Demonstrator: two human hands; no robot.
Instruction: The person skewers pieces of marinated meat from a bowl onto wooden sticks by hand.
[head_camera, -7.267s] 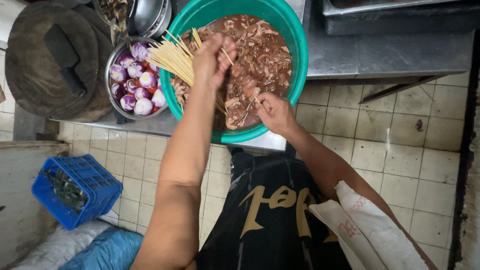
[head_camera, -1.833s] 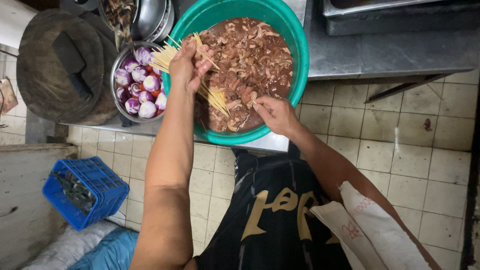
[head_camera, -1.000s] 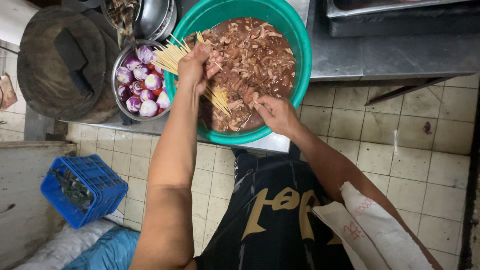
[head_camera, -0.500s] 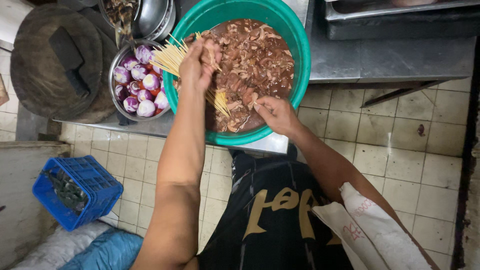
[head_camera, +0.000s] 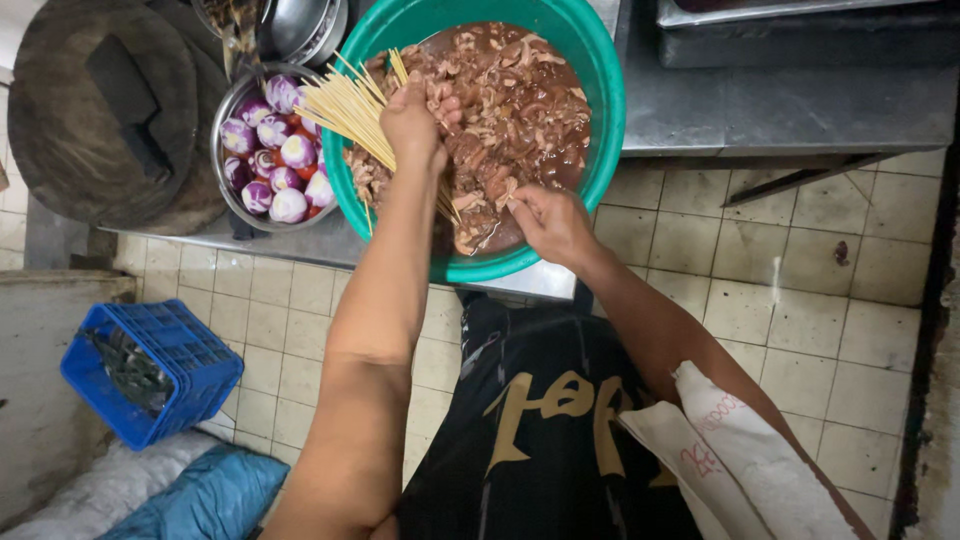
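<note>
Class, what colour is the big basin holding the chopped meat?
Green basin, seen best in the head view.

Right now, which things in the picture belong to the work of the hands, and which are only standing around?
In use:
- left hand, gripping a bundle of bamboo skewers
- right hand, fingers in the pieces of marinated meat
- green basin holding the meat

Standing around:
- metal bowl of purple onions
- round wooden block
- blue crate on the floor

Bare forearms, no sleeves reaching the wrists, no rings or watch visible. Black top (head_camera: 545, 420) with a large tan printed figure across the chest. Pale cloth (head_camera: 740, 450) with red markings draped over the right arm.
</note>
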